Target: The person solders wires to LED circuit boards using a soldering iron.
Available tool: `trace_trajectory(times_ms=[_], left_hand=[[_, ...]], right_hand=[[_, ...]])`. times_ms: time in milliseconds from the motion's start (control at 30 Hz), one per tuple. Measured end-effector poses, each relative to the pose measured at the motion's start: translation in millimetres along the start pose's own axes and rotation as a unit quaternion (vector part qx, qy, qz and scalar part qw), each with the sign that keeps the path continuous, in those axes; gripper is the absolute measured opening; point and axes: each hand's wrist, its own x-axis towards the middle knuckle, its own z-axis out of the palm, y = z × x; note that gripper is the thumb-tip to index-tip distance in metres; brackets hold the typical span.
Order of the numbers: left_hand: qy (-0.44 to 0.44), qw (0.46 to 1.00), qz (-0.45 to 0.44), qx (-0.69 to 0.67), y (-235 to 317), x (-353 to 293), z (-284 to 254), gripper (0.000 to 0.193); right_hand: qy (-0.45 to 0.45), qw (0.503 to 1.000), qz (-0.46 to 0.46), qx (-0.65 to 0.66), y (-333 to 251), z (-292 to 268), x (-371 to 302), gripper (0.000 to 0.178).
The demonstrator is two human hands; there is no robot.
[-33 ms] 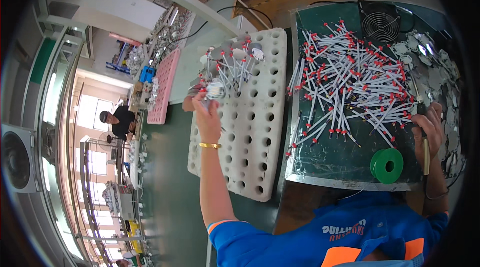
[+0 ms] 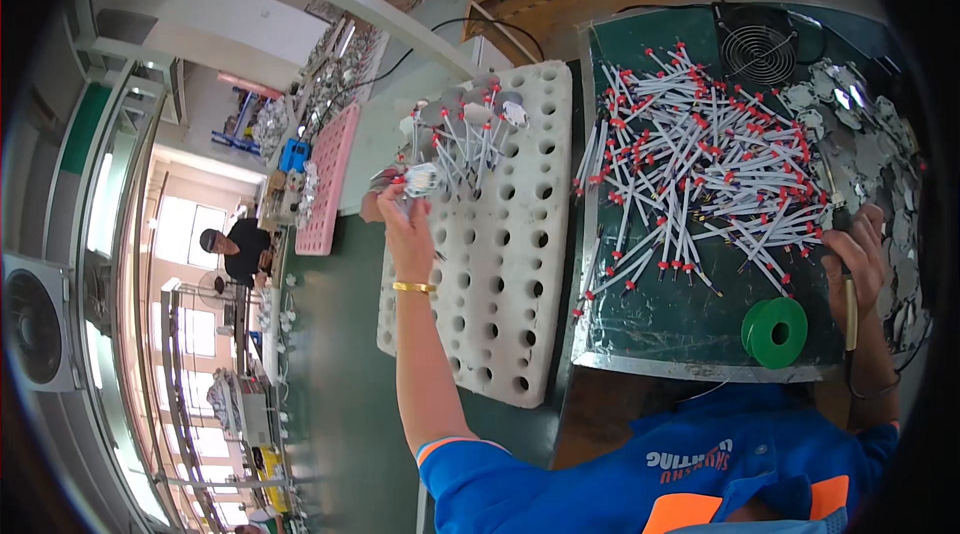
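A: Head view. First entry: changes.
B: Minor. Left hand (image 2: 408, 234), one: moved slightly leftward over the white board (image 2: 476, 304). Right hand (image 2: 862, 259), one: position unchanged.

A: Held in the left?
B: Small pale piece (image 2: 424, 179), pinched in the fingertips at the board's left edge. Blurred there; I cannot tell whether it is one part or several stacked together.

A: Held in the right?
B: Pen-shaped tool (image 2: 851, 319), one, pale handle. Fingers curled around it, tip directed away from the body, beside the metal plates (image 2: 905, 224).

A: Bearing on the work?
B: Slight, in my judgement. The piece is in the fingers, not set down; tool and piece are well apart, with the wires (image 2: 710, 149) between them. Handling stage, I would say, rather than joining.

A: Wires, description?
B: White, red-ended, one large loose heap on the green table (image 2: 640, 339).

A: Edges and room?
B: White board: holes in rows, running down beside the left forearm; the better room for that arm lies there. Upper part crowded: discs (image 2: 465, 116) with wires attached, close by the left fingers. Green table: metal rim along the near side, just before the blue shirt (image 2: 600, 474). Right hand: tighter quarters, with the wire heap to its left, plates to its right, green spool (image 2: 757, 334) just nearer the body. Fan (image 2: 758, 52), black, one: at the far edge, well apart from both hands.
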Motion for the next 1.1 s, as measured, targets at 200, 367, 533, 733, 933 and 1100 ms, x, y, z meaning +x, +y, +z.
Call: trace_trajectory(times_ms=[200, 367, 533, 733, 933, 1100], left_hand=[[-0.065, 0.995, 0.056, 0.060, -75.9, 55.9, 5.7, 0.033], [-0.090, 0.984, 0.045, 0.146, -109.6, 51.5, 15.1, 0.042], [-0.004, 0.944, 0.091, 0.316, -100.7, 36.1, 24.2, 0.049], [-0.015, 0.980, 0.024, 0.199, -80.8, 25.5, 27.3, 0.050], [0.015, 0.986, -0.112, 0.126, -69.4, 17.4, 17.8, 0.046], [-0.012, 0.967, -0.157, 0.198, -62.8, 15.3, 9.6, 0.042]], right_hand=[[0.016, 0.999, -0.040, -0.020, -13.0, 0.4, 6.7, 0.022], [0.040, 0.999, -0.034, -0.014, 6.7, 1.0, -6.9, 0.026], [-0.036, 0.999, -0.010, -0.039, 26.5, -20.6, -32.1, 0.021], [-0.076, 0.973, 0.114, -0.185, 71.0, -57.7, -38.1, 0.017], [-0.153, 0.945, 0.096, -0.272, 103.7, -53.7, -30.5, 0.028], [-0.212, 0.939, 0.109, -0.248, 113.8, -40.8, -19.6, 0.021]])
